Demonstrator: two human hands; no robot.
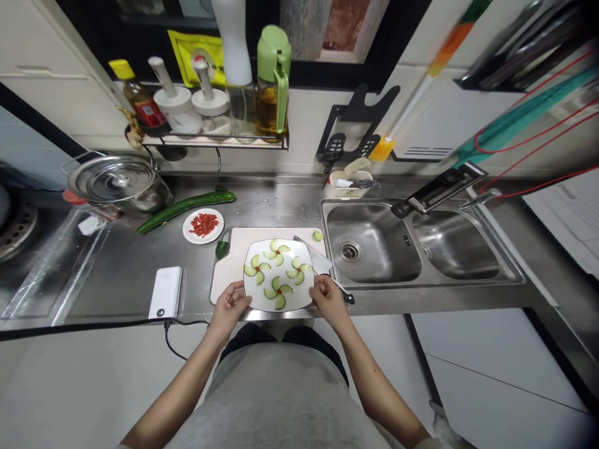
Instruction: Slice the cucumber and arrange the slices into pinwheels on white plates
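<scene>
A square white plate [253,293] carries several pinwheel flowers made of cucumber slices [279,293] with red centres. My left hand [231,305] pinches its left edge, and my right hand [328,300] grips the right edge. Beneath or just behind the plate is a pale cutting board [224,274]; I cannot tell whether the plate rests on it. A kitchen knife [318,259] sticks out from behind the plate on the right, its black handle near my right hand. One cucumber slice [317,236] lies at the board's back right corner, and a dark green cucumber end [222,249] at its left edge.
Left of the board are a small dish [187,232] of red pieces, a long cucumber [187,209], a lidded steel pot [119,187] and a white power bank [166,292] with a cable. A double sink [374,284] lies to the right. Bottles stand on a wall rack [210,142].
</scene>
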